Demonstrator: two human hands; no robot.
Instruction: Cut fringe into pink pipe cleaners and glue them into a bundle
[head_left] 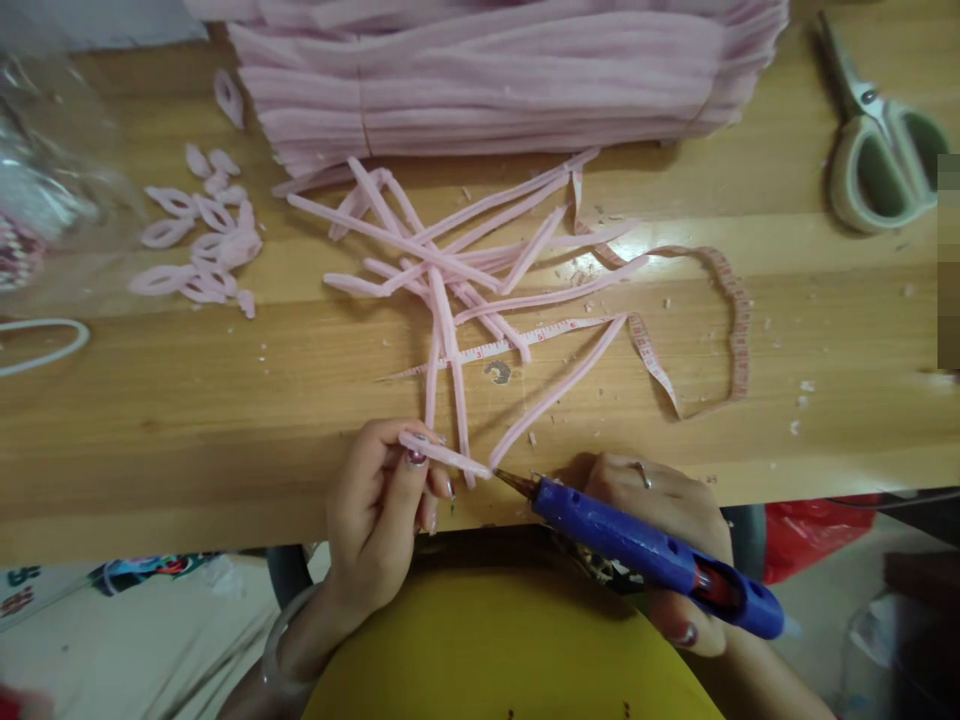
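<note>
My left hand (386, 510) pinches a pink pipe cleaner (454, 459) between thumb and fingers near the table's front edge. My right hand (660, 510) is wrapped round a blue hot glue gun (615, 540). The gun's metal nozzle points left and meets, or nearly meets, the bend of the held pipe cleaner, whose other part slants up to the right. Several folded pink pipe cleaners (442, 250) lie in a loose heap just beyond my hands. Under them runs a measuring tape (739, 330), curling off to the right.
A thick bundle of pink pipe cleaners (487, 80) lies at the back. Small pink loops (214, 245) are grouped at the left, near clear plastic bags (52, 170) and a white ring (45, 340). Scissors with pale green handles (881, 150) rest at the back right.
</note>
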